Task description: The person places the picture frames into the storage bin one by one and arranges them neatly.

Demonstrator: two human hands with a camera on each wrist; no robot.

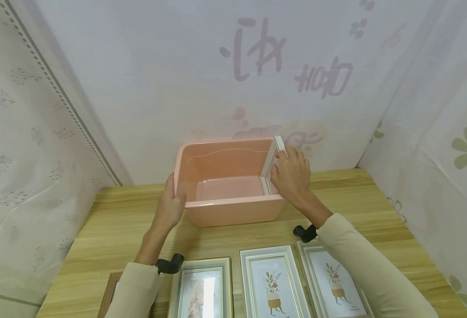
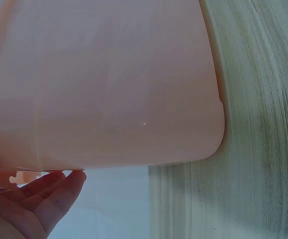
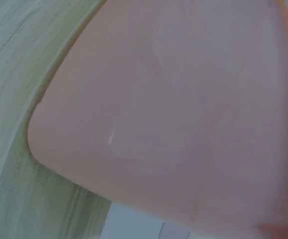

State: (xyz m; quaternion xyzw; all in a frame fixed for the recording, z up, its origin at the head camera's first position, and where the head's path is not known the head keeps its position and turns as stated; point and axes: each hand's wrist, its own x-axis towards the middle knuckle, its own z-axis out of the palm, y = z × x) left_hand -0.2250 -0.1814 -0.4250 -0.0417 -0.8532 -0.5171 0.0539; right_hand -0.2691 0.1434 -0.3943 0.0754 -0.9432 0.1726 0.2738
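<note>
head view: outstretched left hand (image 1: pixel 168 207) clamps fingers (image 1: pixel 171 183) on a pink tub (image 1: pixel 233 214), inward-angled right hand (image 1: pixel 293 174) on a white frame (image 1: pixel 279 143).

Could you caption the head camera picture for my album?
Left hand holds a pink bin; right hand holds a white frame inside it.

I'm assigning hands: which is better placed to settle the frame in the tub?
Probably the right hand: it grips the white frame partly inside the tub; the left hand holds the tub's left end.
</note>
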